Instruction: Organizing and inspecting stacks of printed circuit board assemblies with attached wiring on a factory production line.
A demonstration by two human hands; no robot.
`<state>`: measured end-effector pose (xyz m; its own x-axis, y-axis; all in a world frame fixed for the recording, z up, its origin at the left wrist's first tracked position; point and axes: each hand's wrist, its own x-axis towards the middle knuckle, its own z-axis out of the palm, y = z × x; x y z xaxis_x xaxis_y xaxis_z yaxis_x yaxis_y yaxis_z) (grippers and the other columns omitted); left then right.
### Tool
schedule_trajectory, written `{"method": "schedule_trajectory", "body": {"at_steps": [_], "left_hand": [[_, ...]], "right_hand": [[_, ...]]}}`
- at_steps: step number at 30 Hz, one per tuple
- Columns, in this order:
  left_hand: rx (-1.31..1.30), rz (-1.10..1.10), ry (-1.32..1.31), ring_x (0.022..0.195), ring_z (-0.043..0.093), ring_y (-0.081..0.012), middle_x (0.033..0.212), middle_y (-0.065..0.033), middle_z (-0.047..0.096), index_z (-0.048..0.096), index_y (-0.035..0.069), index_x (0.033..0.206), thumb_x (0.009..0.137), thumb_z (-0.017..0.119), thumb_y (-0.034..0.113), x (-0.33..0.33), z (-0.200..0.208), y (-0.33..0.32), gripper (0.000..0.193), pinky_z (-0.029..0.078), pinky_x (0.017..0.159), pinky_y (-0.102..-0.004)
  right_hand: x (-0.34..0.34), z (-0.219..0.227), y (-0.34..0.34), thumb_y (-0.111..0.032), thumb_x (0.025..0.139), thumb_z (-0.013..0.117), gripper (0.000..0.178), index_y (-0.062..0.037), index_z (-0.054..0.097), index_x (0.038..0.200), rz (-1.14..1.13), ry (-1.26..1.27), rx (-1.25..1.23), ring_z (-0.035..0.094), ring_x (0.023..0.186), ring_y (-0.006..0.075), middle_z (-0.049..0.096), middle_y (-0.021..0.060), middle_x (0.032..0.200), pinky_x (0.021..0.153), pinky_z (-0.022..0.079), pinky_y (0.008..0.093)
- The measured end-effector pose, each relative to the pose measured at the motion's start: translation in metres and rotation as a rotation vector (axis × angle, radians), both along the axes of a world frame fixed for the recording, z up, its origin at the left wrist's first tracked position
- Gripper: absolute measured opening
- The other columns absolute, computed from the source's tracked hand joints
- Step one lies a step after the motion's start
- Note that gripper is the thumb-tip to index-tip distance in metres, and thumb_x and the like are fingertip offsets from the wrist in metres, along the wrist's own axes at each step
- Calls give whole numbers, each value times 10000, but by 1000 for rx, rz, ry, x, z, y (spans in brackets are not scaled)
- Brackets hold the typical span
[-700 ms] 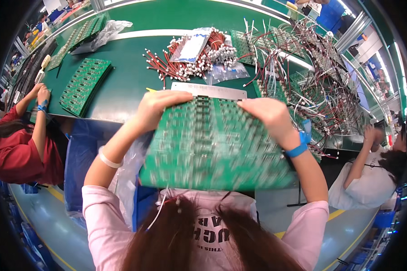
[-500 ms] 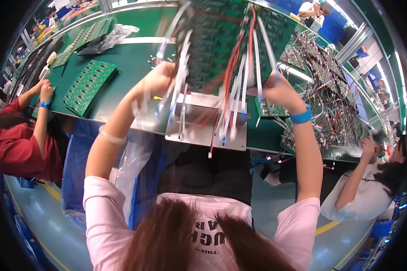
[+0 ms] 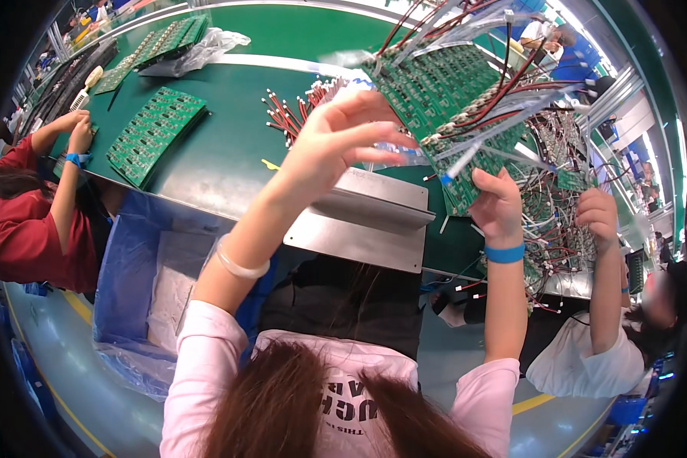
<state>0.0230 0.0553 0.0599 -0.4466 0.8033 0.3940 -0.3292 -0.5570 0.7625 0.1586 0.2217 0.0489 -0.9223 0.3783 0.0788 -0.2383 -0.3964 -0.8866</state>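
Note:
A green circuit board panel (image 3: 416, 99), with red, black and white wires along its edges, is held tilted above the right side of the bench. My right hand (image 3: 500, 204), with a blue wristband, grips its near lower edge, thumb on the face; the other fingers are partly hidden. My left hand (image 3: 343, 141) is by the panel's left side, fingers stretched apart and holding nothing. Below my left hand stands a bent metal fixture (image 3: 351, 243) at the bench edge. Behind that hand lies a bundle of red and black wires (image 3: 286, 120) with white connectors.
Bare panels (image 3: 156, 139) are stacked on the left bench, with more panels (image 3: 164, 44) and clear plastic behind. A heap of wired boards (image 3: 553, 145) fills the right. A blue lined bin (image 3: 130, 267) stands below the bench. A co-worker's hand (image 3: 597, 217) is close on the right.
The wired panel has moved from above the metal fixture to the right and tilted. My left hand has let go of it. The right-hand co-worker's hand has risen toward the heap.

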Motion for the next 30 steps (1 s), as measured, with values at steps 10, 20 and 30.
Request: {"method": "schedule_trajectory", "body": {"at_steps": [10,20,30], "left_hand": [[-71,79,37,628,533,-153,701,-93,525,463,-25,766,668,521,45,27,2,-3,134,471,523,-259],[-7,190,234,655,520,-108,677,-60,518,452,-32,736,668,524,26,38,13,-8,115,440,526,-198],[-29,164,436,741,510,-113,751,-59,525,480,-30,817,696,481,42,23,7,-9,141,424,615,-217]], "right_hand": [[24,-2,-30,37,605,503,339,40,408,931,-49,60,-123,508,744,191,506,119,826,687,404,294],[22,-11,-45,-150,645,470,226,55,442,735,97,85,-176,359,302,136,390,67,406,344,309,247],[25,-3,-42,-183,667,459,202,0,409,596,57,49,-196,326,283,117,373,53,386,357,303,240]]}}
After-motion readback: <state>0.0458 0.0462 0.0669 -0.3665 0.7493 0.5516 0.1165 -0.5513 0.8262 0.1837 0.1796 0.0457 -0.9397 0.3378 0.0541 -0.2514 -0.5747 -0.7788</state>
